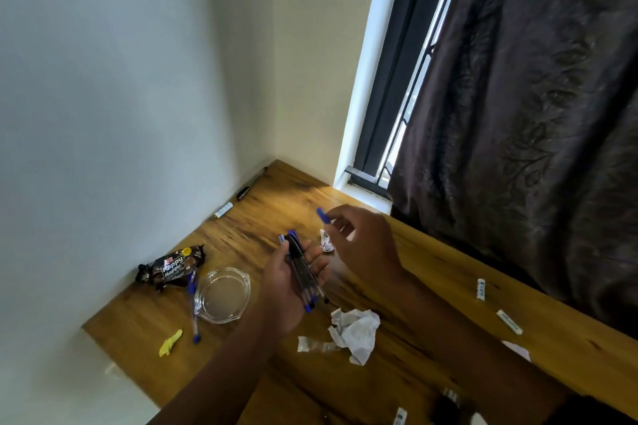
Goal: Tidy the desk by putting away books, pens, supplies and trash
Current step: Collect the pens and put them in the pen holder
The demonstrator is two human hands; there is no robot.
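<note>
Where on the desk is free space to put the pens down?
Bare wood lies between the clear dish and the back wall, and right of the crumpled paper. It is crowded around the snack wrapper and loose pen.

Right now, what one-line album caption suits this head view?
Left hand holds a bundle of pens while right hand pinches a blue pen cap over the littered wooden desk.

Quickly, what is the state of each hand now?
Left hand: holds a bundle of blue pens.
Right hand: pinches a blue pen cap.
</note>
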